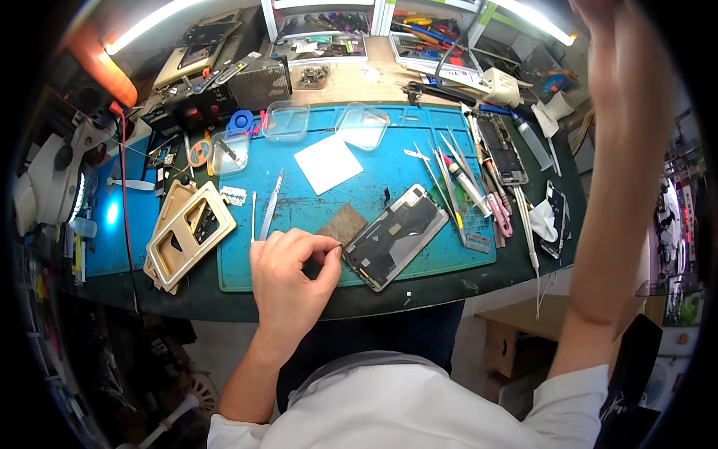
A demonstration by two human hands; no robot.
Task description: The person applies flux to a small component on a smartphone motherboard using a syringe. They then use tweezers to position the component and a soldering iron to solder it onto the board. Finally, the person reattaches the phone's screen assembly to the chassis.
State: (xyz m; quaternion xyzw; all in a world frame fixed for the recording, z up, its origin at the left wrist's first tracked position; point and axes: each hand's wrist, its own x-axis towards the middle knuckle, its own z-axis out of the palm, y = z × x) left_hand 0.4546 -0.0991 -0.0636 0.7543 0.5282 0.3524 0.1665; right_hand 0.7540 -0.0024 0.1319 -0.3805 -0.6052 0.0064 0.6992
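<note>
thumb and forefinger of the bare left hand [290, 275] meet in a pinch near the eight o'clock corner of a flat, black-backed phone screen panel [396, 241]; whether something thin sits between their tips cannot be told. the panel lies on the blue rubbery work mat [393, 170], toward two o'clock from that hand, beside a thin brown square plate [341, 221]. the blurred right hand [598, 13] is up between one and two o'clock, cut by the top edge, its fingers unreadable. the panel seems already apart from any phone body, its back bared; handling near the corner looks unfinished, how much remains unclear.
</note>
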